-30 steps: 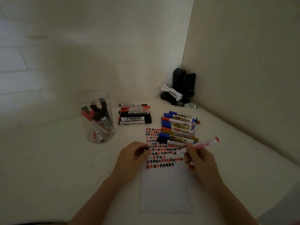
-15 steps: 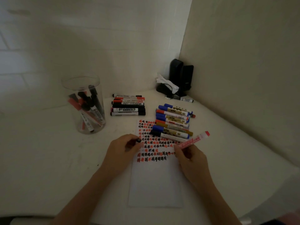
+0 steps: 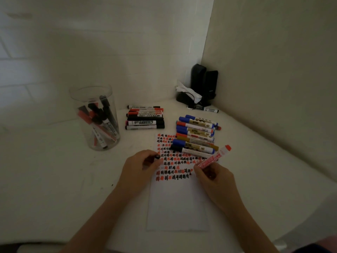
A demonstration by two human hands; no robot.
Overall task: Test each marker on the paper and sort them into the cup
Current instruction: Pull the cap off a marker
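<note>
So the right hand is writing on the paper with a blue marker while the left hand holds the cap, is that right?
Not quite: the marker in the right hand is red, not blue, as the head view shows. The rest holds: its tip is at the paper, and the left hand pinches a dark cap.

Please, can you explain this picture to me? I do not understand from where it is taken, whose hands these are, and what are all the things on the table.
The picture comes from a camera worn on a person's head, looking down at their own bare hands; there is no machine. The right hand holds a red marker with its tip down on the paper, which is already covered in rows of red and black test marks. The left hand rests on the paper's edge and pinches a small dark thing, probably the cap. On the white table stand a clear cup with markers inside, and two groups of markers lying flat: black and red ones, and blue-capped ones.
</note>
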